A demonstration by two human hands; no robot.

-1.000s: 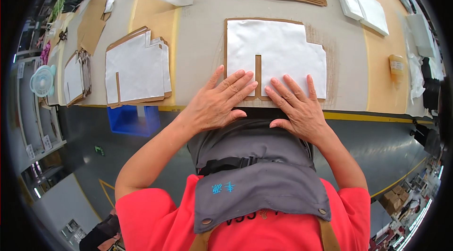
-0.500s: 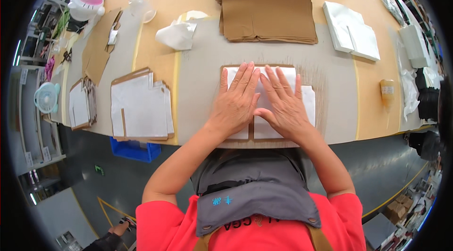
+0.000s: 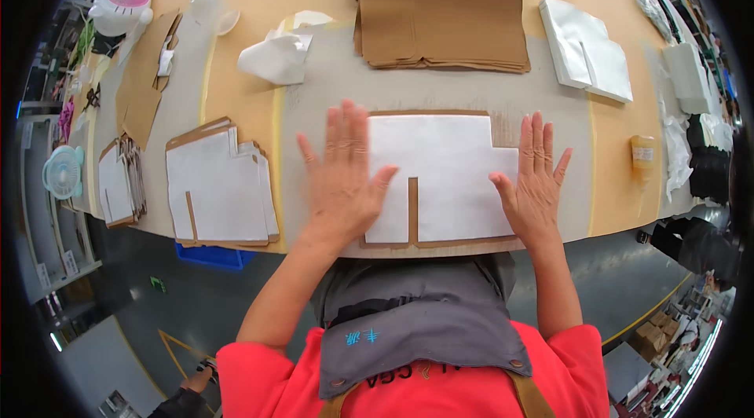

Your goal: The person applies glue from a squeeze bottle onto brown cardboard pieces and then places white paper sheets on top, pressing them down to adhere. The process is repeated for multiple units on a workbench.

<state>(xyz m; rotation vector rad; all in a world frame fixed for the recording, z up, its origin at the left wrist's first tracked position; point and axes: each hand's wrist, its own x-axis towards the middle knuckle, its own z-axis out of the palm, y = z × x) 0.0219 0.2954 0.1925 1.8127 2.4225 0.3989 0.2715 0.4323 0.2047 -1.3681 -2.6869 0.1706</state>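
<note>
A white notched sheet (image 3: 452, 174) lies flat on a slightly larger brown piece (image 3: 414, 214) at the table's near edge. Brown shows along its rim and through a narrow slot near the front. My left hand (image 3: 339, 174), somewhat blurred, is over the sheet's left edge with fingers stretched apart. At the right edge is my right hand (image 3: 536, 178), fingers extended and thumb spread over the white sheet. Neither hand holds anything. Whether the palms press down or hover, I cannot tell.
A stack of brown cut pieces (image 3: 440, 13) lies at the far middle, white sheets (image 3: 585, 49) to its right. White-covered brown pieces (image 3: 220, 190) are stacked at left. A yellowish bottle (image 3: 642, 152) stands at right, and crumpled white material (image 3: 279, 55) lies far left of centre.
My hands have moved apart from the middle of the white sheet, the left one to the left edge, the right one to the right edge. More of the sheet now shows.
</note>
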